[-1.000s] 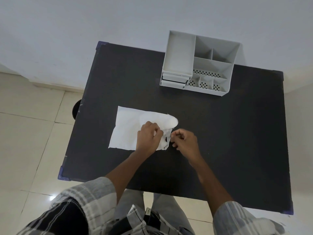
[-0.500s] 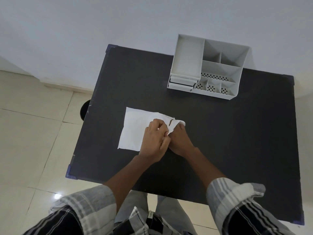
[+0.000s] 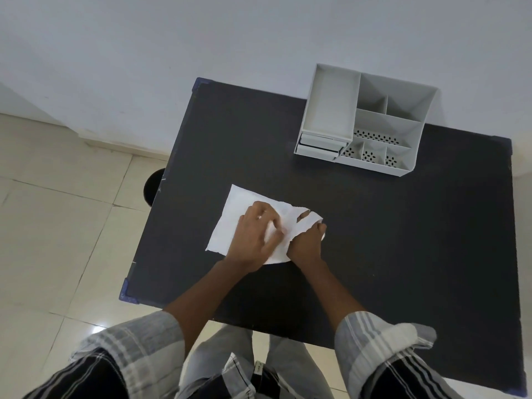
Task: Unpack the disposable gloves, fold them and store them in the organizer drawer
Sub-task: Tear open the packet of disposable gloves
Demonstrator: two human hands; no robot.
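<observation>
Left hand [image 3: 253,237] and right hand [image 3: 305,243] pinch the torn white packet [image 3: 230,223].

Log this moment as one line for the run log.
stage: unpacking | both hands: left hand, right hand on white packet | organizer: untouched

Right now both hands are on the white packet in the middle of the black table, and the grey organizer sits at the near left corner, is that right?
Not quite. The head view shows the organizer at the far right of the black table, against the wall. The rest holds: the left hand and the right hand are both on the white packet.
</observation>
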